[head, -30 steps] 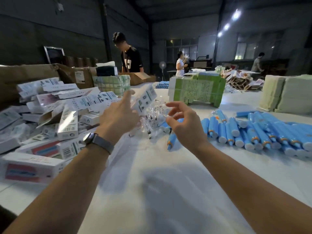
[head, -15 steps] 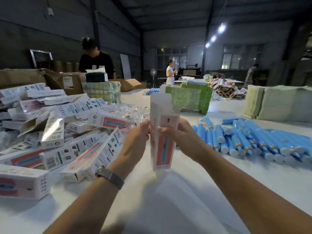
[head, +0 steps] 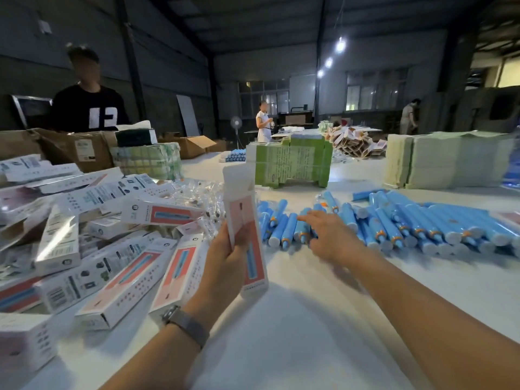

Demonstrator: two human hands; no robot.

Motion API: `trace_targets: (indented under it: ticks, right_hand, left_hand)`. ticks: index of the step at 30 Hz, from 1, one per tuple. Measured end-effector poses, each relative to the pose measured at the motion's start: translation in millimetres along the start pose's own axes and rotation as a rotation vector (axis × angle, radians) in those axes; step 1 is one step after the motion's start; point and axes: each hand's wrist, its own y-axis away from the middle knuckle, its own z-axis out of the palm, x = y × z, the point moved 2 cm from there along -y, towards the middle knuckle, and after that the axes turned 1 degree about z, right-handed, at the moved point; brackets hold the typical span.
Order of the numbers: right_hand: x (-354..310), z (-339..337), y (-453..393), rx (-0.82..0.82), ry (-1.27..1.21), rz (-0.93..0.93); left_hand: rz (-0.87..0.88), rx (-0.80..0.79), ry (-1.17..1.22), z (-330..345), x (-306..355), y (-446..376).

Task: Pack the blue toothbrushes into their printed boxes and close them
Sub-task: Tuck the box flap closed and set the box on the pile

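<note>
Many printed boxes (head: 92,249) lie heaped on the left of the white table (head: 281,333); the left hand (head: 225,266) grips one upright box (head: 244,226), top flap open; to the right, the right hand (head: 332,237), fingers stretched out, touches the row of blue toothbrushes (head: 394,226)

Left hand (head: 225,260) raised, fingers curled; right hand (head: 329,237) reaching, fingers extended.
</note>
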Motion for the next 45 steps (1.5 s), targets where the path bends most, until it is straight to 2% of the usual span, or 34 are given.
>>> trace_targets:
  ticks: [2,8,11,13,16,18,22,28,35,45]
  right_hand:
    - [11,8,-2,-0.02,0.092,-0.001]
    - [10,1,-1,0.34,-0.104,-0.05]
    - [-5,-34,7,0.686,-0.395,-0.068]
    - [-21,-68,12,0.854,-0.656,-0.08]
    - [-47,-107,22,0.87,-1.19,-0.184]
    - [-64,-122,31,0.813,-1.372,-0.273]
    - [-78,-133,43,0.88,-1.33,-0.3]
    - [-71,-146,49,0.992,-1.398,-0.36]
    - [-92,-131,52,0.97,-1.112,-0.438]
    - [-98,-135,61,1.087,-0.898,-0.506]
  left_hand:
    - [0.011,0.009,-0.033,-2,2,0]
    - [0.021,-0.018,-0.095,-7,2,-1]
    - [0.038,-0.046,-0.121,-13,0,-3]
    - [0.055,-0.021,-0.173,-18,-3,-5]
    - [0.047,0.052,-0.264,-23,-5,-9]
    - [0.044,0.073,-0.303,-26,-5,-9]
    - [0.079,0.1,-0.357,-31,-8,-9]
    - [0.082,0.104,-0.408,-33,-10,-11]
    - [0.095,0.087,-0.393,-34,-12,-8]
    - [0.182,-0.002,-0.368,-33,-6,-5]
